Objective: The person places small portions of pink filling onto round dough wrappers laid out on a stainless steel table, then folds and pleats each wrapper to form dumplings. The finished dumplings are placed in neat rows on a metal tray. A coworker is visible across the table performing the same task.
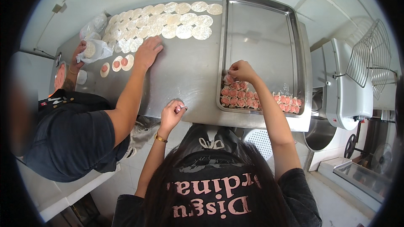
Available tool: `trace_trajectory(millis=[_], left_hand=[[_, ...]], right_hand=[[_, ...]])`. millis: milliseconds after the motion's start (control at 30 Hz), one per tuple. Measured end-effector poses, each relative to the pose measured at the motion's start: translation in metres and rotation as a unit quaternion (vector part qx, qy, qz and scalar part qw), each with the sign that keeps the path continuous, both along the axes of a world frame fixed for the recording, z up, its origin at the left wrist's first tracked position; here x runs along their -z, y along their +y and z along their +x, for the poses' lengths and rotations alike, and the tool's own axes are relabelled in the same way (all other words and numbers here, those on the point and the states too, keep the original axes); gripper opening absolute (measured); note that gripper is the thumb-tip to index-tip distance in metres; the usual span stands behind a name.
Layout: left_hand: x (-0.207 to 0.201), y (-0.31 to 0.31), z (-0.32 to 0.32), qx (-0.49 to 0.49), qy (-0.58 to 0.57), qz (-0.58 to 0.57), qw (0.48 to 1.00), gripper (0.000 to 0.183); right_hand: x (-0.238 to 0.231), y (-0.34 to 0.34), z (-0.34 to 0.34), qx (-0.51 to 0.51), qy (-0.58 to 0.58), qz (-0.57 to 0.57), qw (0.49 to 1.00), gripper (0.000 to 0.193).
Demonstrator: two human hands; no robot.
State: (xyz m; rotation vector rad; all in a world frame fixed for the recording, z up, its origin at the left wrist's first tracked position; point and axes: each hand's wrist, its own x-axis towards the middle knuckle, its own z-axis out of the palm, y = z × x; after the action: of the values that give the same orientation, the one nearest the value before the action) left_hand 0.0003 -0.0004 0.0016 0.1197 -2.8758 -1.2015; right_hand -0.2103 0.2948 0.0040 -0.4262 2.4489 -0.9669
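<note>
My right hand (pixel 243 70) is over the left side of a large steel tray (pixel 224 33), its fingers pinched round an open-topped dumpling (pixel 228 79) with pink filling. The fingers partly cover that dumpling. It sits at the end of the packed rows of filled dumplings (pixel 241 94) along the tray's near side. Over the near edge of the steel table, my left hand (pixel 171 113) is closed, fingers curled together. Something small and dark shows at its fingertips, too small to name.
A co-worker at left rests one hand (pixel 150 51) beside rows of round wrappers (pixel 169 31); the other hand (pixel 78 54) is at a plastic bag (pixel 97 50) of wrappers. Several wrappers (pixel 127 62) nearby carry pink filling. A mixer (pixel 345 84) with a wire guard stands right of the table (pixel 185 75).
</note>
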Motion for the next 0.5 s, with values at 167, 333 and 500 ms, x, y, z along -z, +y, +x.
trace_trajectory(millis=[167,333,500], left_hand=[[0.001,0.0,0.001,0.0,-0.002,0.001,1.0,0.017],[0.0,0.001,0.0,-0.003,-0.004,0.004,1.0,0.016],[0.001,0.002,0.0,-0.003,0.002,0.008,1.0,0.016]], right_hand=[[-0.001,0.012,0.001,0.084,-0.095,0.008,0.992,0.02],[-0.01,0.015,0.011,-0.044,0.064,-0.1,0.992,0.034],[-0.014,-0.002,0.017,-0.124,0.154,-0.019,0.98,0.021]])
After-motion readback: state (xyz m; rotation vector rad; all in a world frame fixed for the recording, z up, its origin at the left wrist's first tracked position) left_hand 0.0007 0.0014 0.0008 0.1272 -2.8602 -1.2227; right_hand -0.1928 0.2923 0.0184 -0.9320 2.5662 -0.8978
